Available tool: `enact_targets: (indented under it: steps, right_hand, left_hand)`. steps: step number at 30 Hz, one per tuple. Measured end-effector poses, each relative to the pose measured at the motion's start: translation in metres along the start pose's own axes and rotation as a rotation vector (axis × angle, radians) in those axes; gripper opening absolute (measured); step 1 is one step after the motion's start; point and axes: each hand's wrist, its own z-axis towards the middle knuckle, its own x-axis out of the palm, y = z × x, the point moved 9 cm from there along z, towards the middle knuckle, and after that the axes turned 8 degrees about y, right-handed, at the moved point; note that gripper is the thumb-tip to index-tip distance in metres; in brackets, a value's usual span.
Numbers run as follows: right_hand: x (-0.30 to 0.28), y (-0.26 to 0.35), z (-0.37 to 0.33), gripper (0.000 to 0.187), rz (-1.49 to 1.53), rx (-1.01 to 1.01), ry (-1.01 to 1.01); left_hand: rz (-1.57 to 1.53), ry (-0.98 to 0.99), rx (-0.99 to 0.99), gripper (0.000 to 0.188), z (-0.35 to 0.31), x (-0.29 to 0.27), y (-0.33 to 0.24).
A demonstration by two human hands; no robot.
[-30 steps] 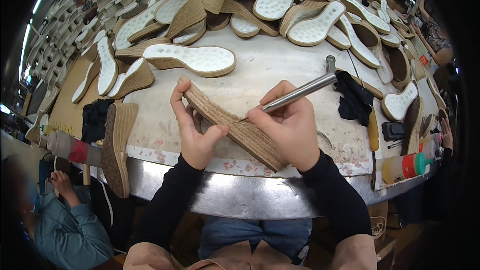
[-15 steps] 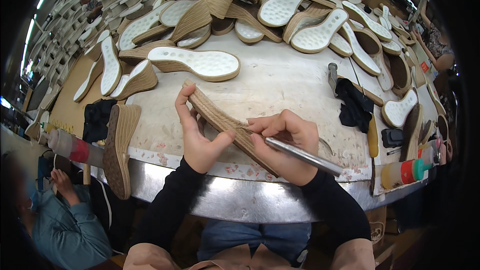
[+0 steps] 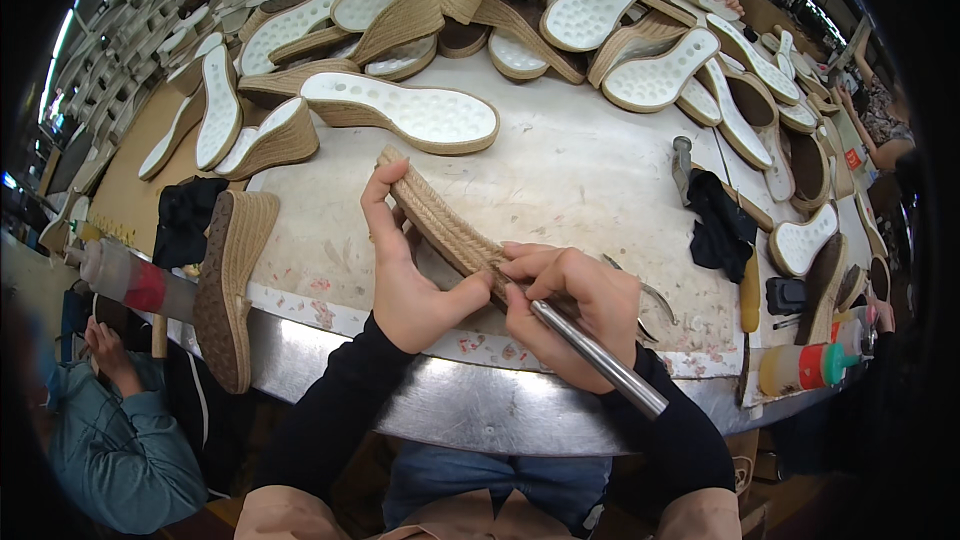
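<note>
A wedge shoe sole [image 3: 440,215] with a braided, rope-covered side is tilted in front of me, its upper end leaning left. My left hand [image 3: 412,290] is closed around it, fingers behind and thumb pressed near the braid's lower part. My right hand [image 3: 585,315] is closed on a metal-handled tool [image 3: 610,370], whose handle slants down to the right. The tool's tip meets the braid by my left thumb, partly covered by my right fingers. Curved metal pliers or snips [image 3: 655,305] lie beside my right hand, partly hidden.
Many wedge soles with white dimpled tops [image 3: 410,110] are heaped at the back. Another wedge [image 3: 232,290] overhangs the table edge at left. A hammer [image 3: 684,165], black cloth [image 3: 718,220] and squeeze bottle [image 3: 800,370] lie right. A co-worker's sleeve [image 3: 130,450] shows at lower left.
My right hand has turned, so the tool handle points more steeply down. The sole is tilted a little more upright, and more of the pliers or snips shows. The whole view has shifted slightly.
</note>
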Motion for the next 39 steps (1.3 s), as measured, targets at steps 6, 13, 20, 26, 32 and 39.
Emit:
enact_targets:
  steps: [6,13,20,26,32,39]
  right_hand:
    - [0.002,0.003,0.0,0.02,-0.048,-0.032,-0.004]
    - [0.002,0.001,-0.002,0.02,-0.034,-0.022,-0.021]
    - [0.001,-0.009,-0.002,0.023,0.074,0.135,0.031]
    - [0.003,-0.008,-0.001,0.022,0.065,0.101,0.043]
    - [0.004,0.005,0.003,0.019,-0.081,-0.009,0.076]
    - [0.005,0.002,-0.001,0.017,-0.071,0.013,0.041]
  left_hand:
    - [0.029,0.015,-0.026,0.105,-0.001,0.0,0.0]
    - [0.002,0.02,-0.041,0.105,0.0,0.001,0.0]
    - [-0.011,0.008,-0.041,0.105,0.0,0.001,0.002]
    - [-0.009,0.016,-0.047,0.105,0.0,0.001,0.002]
    - [0.018,0.011,-0.024,0.105,-0.001,0.001,0.005]
    - [-0.01,-0.007,-0.045,0.104,-0.001,0.001,0.006]
